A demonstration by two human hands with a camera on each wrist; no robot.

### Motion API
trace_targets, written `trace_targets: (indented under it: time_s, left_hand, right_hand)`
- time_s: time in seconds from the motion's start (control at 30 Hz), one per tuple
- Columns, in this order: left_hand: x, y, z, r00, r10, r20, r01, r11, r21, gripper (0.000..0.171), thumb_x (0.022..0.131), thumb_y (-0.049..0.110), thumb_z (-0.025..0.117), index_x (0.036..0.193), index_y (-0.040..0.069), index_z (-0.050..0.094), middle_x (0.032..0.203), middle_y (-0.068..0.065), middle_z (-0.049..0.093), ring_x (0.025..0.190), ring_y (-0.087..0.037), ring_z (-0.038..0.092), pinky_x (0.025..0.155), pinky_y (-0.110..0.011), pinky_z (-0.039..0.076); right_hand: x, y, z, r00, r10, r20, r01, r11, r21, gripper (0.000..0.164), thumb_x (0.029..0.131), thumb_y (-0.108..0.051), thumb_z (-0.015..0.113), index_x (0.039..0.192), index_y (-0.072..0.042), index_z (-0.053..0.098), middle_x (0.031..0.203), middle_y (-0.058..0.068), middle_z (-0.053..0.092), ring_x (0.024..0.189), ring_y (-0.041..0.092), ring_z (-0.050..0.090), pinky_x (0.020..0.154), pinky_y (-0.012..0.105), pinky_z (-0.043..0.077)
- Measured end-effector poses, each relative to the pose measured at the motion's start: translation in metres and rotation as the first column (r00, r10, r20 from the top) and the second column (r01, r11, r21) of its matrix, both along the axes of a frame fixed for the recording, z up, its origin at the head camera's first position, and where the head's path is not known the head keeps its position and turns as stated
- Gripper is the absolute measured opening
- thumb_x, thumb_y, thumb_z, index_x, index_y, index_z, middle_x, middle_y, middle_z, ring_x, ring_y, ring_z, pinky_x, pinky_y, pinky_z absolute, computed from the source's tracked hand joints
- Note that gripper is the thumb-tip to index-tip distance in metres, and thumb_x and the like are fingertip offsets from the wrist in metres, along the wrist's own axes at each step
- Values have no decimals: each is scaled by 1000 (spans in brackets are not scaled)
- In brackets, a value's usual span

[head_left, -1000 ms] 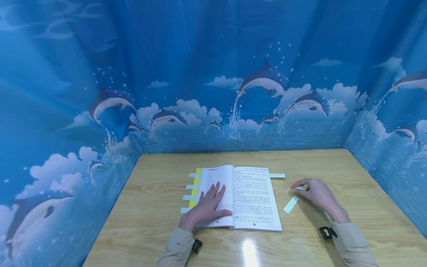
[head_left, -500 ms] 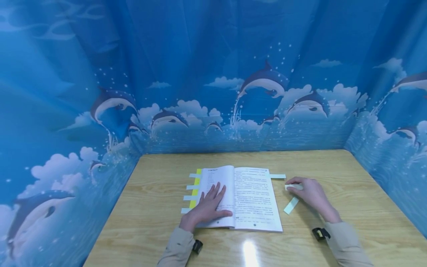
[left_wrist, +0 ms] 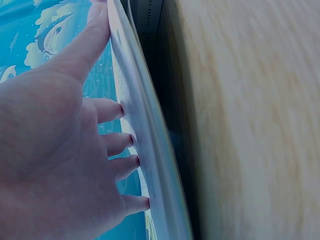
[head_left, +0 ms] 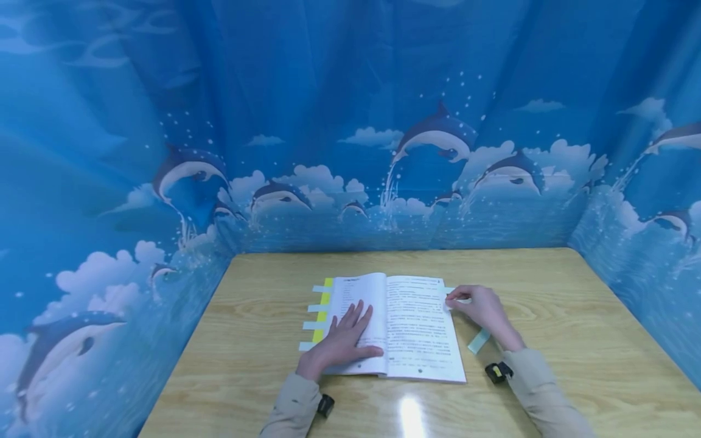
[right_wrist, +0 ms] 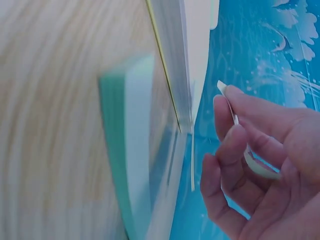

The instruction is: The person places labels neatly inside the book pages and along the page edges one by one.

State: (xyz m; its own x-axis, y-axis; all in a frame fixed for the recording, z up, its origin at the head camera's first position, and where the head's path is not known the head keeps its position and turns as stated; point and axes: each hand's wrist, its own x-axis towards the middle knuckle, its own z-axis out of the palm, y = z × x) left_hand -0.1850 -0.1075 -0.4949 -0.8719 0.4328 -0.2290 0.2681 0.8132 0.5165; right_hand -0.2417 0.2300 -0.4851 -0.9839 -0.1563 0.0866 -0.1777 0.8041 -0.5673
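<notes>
An open book (head_left: 418,331) lies on the table. My left hand (head_left: 344,342) rests spread on its left page, and the left wrist view shows the fingertips (left_wrist: 131,162) pressing the paper. Between thumb and fingers my right hand (head_left: 482,309) pinches a pale sticky strip (right_wrist: 259,167), which curls back toward the palm. That hand is at the right page's outer edge; whether the strip touches the page I cannot tell. Just above it, a pale tab (head_left: 449,291) sticks out from the book, partly hidden by the hand. A light-green sticky-note pad (head_left: 479,341) lies below the right hand.
Several pale tabs (head_left: 313,325) and a yellow strip (head_left: 323,310) jut from the book's left side. The wooden table (head_left: 252,340) is backed by a blue dolphin-print curtain (head_left: 328,121). Each wrist wears a small black device.
My right hand has moved left with the pinched strip, from above the sticky-note pad to the right page's edge. The left hand stays in place on the left page.
</notes>
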Motion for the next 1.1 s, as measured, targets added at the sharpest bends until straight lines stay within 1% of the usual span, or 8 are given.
trace_targets:
  time_s: [0.2, 0.37, 0.63, 0.77, 0.87, 1.03, 1.1]
  left_hand:
    - [1, 0, 1, 1000, 1, 6, -1, 1000, 4, 98, 93, 67, 58, 164, 17, 14, 171, -9, 1, 157, -32, 1, 124, -61, 4]
    - [1, 0, 2, 1000, 1, 7, -1, 1000, 10, 97, 93, 66, 58, 164, 17, 14, 171, -8, 0, 157, -32, 1, 124, -61, 4]
    - [1, 0, 1, 1000, 0, 3, 0, 1000, -1, 98, 93, 67, 57, 164, 18, 13, 171, -7, 0, 157, -31, 1, 124, -60, 4]
    - [2, -1, 1, 1000, 0, 5, 0, 1000, -3, 97, 93, 67, 57, 164, 18, 13, 171, -7, 0, 157, -30, 1, 124, -60, 4]
    - [2, 0, 2, 1000, 0, 2, 0, 1000, -7, 97, 93, 67, 57, 164, 18, 14, 171, -8, 0, 157, -31, 1, 124, -60, 4]
    - [2, 0, 2, 1000, 2, -2, -2, 1000, -8, 97, 93, 67, 57, 164, 18, 14, 171, -8, 0, 157, -31, 2, 124, -60, 4]
    - [2, 0, 3, 1000, 5, 1, -5, 1000, -7, 97, 93, 67, 57, 164, 18, 14, 171, -8, 1, 157, -31, 2, 124, -60, 4]
  right_hand:
    - [-3, -9, -1, 1000, -26, 15, 26, 1000, 14, 10, 87, -19, 79, 93, -11, 77, 98, 10, 77, 99, 38, 69, 88, 55, 51]
    - [-4, -13, 0, 999, -33, 36, 32, 999, 30, 5, 87, -18, 79, 88, -13, 77, 97, 11, 77, 99, 37, 69, 88, 54, 52]
    - [-4, -17, -1, 999, -34, 36, 32, 998, 63, 7, 84, -17, 82, 83, -15, 75, 94, 10, 77, 86, 29, 69, 74, 45, 53]
    - [-4, -19, 0, 999, -28, 33, 24, 995, 92, 9, 84, -17, 82, 82, -15, 74, 90, 8, 76, 77, 22, 66, 65, 39, 50]
    - [-5, -20, 2, 999, -29, 43, 24, 993, 114, 10, 84, -17, 82, 82, -14, 73, 88, 7, 75, 71, 18, 62, 61, 35, 46]
    - [-7, -21, 5, 996, -50, 74, 38, 987, 158, 14, 84, -20, 82, 83, -12, 71, 86, 8, 73, 67, 18, 55, 56, 31, 41]
    - [-8, -20, 5, 994, -60, 94, 43, 983, 177, 17, 84, -23, 82, 83, -12, 69, 86, 9, 72, 67, 19, 54, 55, 30, 40]
